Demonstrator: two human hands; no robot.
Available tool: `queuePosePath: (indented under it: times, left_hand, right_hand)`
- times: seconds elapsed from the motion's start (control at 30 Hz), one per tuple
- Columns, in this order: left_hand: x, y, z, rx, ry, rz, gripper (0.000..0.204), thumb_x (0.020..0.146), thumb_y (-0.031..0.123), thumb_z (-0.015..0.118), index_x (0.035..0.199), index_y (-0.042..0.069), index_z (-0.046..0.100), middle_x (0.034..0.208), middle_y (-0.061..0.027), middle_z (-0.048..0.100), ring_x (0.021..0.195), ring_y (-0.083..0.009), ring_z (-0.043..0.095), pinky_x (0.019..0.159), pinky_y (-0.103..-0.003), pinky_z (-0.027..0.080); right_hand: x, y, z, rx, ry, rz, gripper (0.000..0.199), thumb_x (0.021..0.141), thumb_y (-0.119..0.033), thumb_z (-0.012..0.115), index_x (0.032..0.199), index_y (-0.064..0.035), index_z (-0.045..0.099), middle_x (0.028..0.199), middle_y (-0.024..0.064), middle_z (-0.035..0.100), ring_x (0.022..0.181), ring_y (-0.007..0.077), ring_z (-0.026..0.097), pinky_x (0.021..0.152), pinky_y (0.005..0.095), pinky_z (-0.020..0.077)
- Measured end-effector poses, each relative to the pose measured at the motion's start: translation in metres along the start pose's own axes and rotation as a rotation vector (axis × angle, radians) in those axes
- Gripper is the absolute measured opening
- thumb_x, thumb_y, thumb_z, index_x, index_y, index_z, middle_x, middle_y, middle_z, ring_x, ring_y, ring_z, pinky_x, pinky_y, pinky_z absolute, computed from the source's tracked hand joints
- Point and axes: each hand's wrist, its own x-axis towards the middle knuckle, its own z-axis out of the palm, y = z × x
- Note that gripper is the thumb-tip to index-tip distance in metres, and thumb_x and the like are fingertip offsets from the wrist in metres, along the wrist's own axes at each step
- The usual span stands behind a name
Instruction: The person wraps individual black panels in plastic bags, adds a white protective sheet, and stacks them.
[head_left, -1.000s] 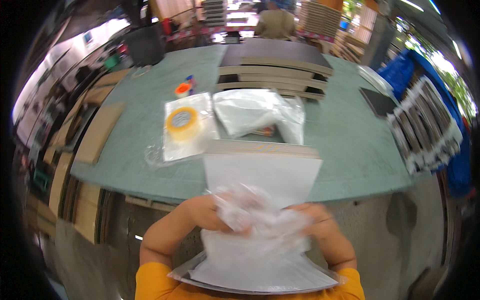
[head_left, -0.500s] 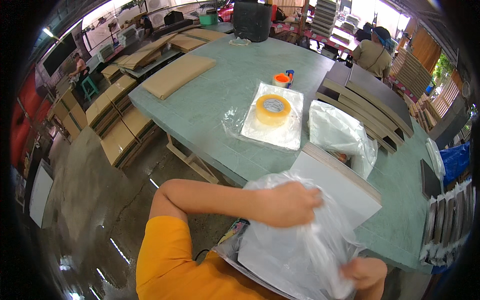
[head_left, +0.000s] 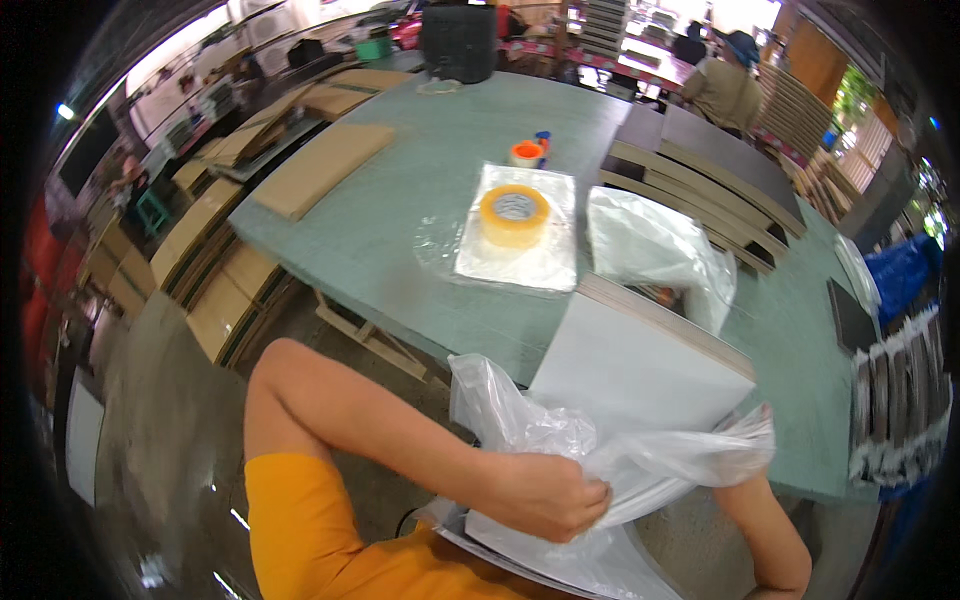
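A clear plastic bag point(head_left: 650, 465) is stretched between my two hands, in front of a stack of white panels point(head_left: 640, 365) leaning at the table's near edge. My left hand point(head_left: 565, 497) is closed round a gathered fold of it, low and close to my body. On the right, my right hand point(head_left: 745, 470) grips the bag's other end beside the panels' lower right corner; the plastic partly covers its fingers. Part of the bag hangs loose left of the panels. Below my hands, another pale flat panel lies under plastic against my body.
On the green table point(head_left: 400, 240) lie a wide tape roll point(head_left: 515, 215) on a pile of clear plastic bags point(head_left: 477, 265), an orange-and-blue tape dispenser point(head_left: 527, 153), a brown packet point(head_left: 325, 165), a crumpled plastic bag point(head_left: 650, 230) and stacked dark-topped boards point(head_left: 700, 180). A co-worker point(head_left: 725, 90) is beyond.
My left hand has moved down toward my body. My right hand has swung up and outward to the right, pulling the bag across. More of the white panels' face now shows.
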Motion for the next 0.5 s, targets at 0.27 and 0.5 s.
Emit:
queuePosePath:
  times: [0.27, 0.5]
  left_hand:
    - [0.028, 0.008, 0.001, -0.288, -0.102, 0.259, 0.014, 0.065, 0.015, 0.054, 0.064, 0.002, 0.06, 0.076, -0.0139, 0.06, 0.057, -0.0236, 0.057, 0.047, -0.034, 0.044]
    - [-0.011, -0.077, 0.03, 0.037, -0.131, -0.587, 0.012, 0.068, 0.008, 0.052, 0.074, -0.002, 0.053, 0.065, -0.0141, 0.057, 0.058, -0.028, 0.059, 0.045, -0.035, 0.048]
  right_hand:
    - [-0.022, -0.004, -0.006, -0.065, -0.08, 0.089, 0.027, 0.071, -0.012, 0.051, 0.096, -0.0039, 0.054, 0.098, 0.0108, 0.054, 0.097, 0.0223, 0.048, 0.093, 0.0411, 0.0276]
    - [-0.035, -0.008, -0.025, -0.013, -0.211, 0.009, 0.02, 0.067, -0.007, 0.054, 0.086, -0.0049, 0.059, 0.087, 0.012, 0.057, 0.089, 0.0236, 0.053, 0.087, 0.0413, 0.0345]
